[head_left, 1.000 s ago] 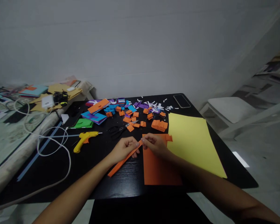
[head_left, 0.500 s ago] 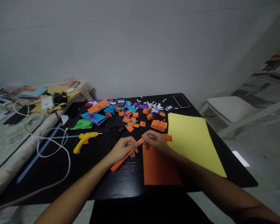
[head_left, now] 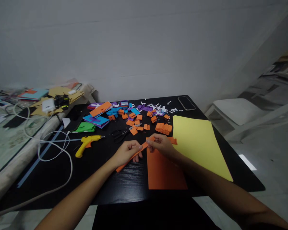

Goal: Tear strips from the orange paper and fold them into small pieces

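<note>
Both hands hold a narrow orange paper strip (head_left: 138,151) just above the black table (head_left: 62,172). My left hand (head_left: 127,152) is curled round the strip's middle, its lower end sticking out towards me. My right hand (head_left: 159,146) pinches the strip's far end between thumb and fingers. Under my right wrist lies a larger orange sheet (head_left: 164,167). A yellow sheet (head_left: 198,146) lies to the right of it.
Small orange pieces (head_left: 163,128) and blue and purple scraps (head_left: 103,116) litter the table's far half. Black scissors (head_left: 121,133) and a yellow glue gun (head_left: 87,143) with a white cable (head_left: 53,153) lie left. A phone (head_left: 186,103) rests at the far right corner.
The strip has slid up through my left hand towards my right, so less of it sticks out below. Both hands stay in place.
</note>
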Demonstrator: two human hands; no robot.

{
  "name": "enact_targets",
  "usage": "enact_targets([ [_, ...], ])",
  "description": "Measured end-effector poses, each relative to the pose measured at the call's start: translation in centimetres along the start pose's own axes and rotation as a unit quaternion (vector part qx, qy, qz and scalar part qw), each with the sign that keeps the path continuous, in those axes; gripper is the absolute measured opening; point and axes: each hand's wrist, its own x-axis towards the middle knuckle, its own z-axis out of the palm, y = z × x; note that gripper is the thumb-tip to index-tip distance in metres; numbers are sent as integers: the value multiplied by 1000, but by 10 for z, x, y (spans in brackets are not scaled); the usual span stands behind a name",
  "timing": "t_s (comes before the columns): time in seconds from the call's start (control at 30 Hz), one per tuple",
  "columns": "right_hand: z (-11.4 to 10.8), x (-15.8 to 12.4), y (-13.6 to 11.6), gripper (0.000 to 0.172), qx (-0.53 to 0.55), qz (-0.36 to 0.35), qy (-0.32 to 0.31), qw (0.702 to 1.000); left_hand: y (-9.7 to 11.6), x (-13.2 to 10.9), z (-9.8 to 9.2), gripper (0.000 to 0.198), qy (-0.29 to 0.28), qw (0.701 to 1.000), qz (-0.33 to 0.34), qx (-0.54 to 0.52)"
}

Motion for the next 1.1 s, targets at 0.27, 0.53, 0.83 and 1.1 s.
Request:
enact_targets([
  [0.27, 4, 0, 8, 43, 55, 70, -29, 996, -1, 0, -1, 43, 2, 1000, 1, 11],
  [0.53, 3, 2, 10, 44, 91, 106, -31, 990, 1, 0, 0, 43, 3, 1000, 2, -1],
  [0.83, 0, 4, 16, 46, 146, 142, -60, 977, 0, 1, 0, 45, 6, 1000, 0, -15],
  [1.1, 2, 3, 15, 47, 119, 130, -55, 983, 1, 1, 2, 45, 15, 1000, 21, -17],
])
